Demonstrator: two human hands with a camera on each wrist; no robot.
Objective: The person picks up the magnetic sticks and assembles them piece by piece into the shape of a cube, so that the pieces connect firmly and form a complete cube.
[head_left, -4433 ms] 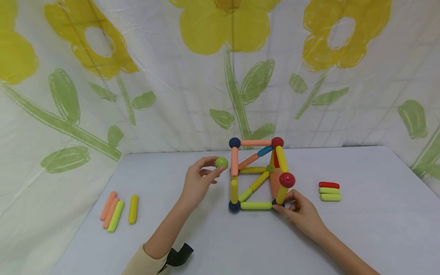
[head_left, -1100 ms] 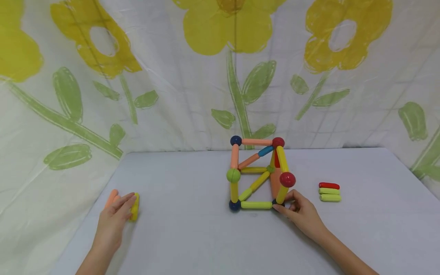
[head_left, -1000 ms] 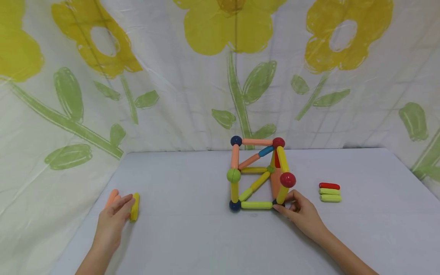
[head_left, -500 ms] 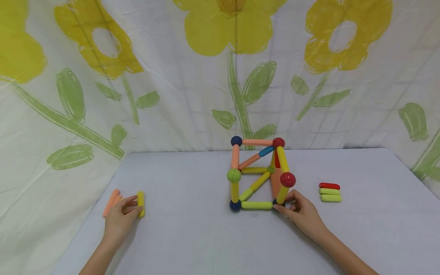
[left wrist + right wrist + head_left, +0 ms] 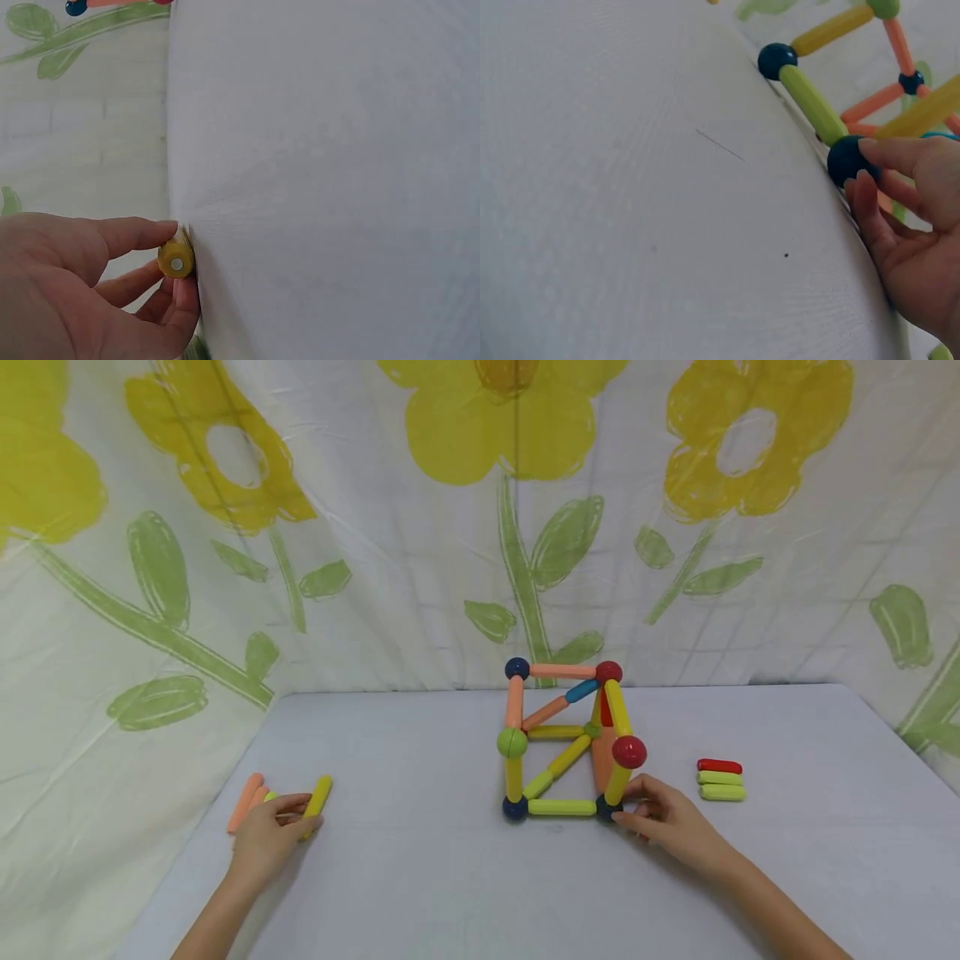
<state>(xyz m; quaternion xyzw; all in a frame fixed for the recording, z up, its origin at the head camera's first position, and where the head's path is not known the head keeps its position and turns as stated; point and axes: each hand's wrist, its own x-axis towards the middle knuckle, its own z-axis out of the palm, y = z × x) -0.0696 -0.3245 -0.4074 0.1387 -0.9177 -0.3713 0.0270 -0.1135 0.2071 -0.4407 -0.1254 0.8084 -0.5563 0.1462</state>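
In the head view my left hand [image 5: 266,837] pinches a yellow magnetic rod [image 5: 319,793] between thumb and fingers at the left of the table. The left wrist view shows that rod end-on [image 5: 166,265], with a small pale disc at its tip. My right hand [image 5: 681,828] holds the dark blue ball [image 5: 606,810] at the near right bottom corner of a cube-like frame of rods and balls. Thumb and fingertips touch this ball [image 5: 846,159] in the right wrist view. A green ball [image 5: 512,743] tops the frame's near left yellow post, and a red ball [image 5: 629,752] the near right one.
Orange rods [image 5: 245,803] and a mostly hidden lime rod [image 5: 271,796] lie beside my left hand. Right of the frame lie a red rod [image 5: 720,766] and two lime rods [image 5: 722,792]. A flower-printed cloth [image 5: 390,593] hangs behind the table.
The green ball went from my left hand onto the near left post. My left hand then moved to the left-side rods, took the yellow one and tilted it. My right thumb shifted slightly right.
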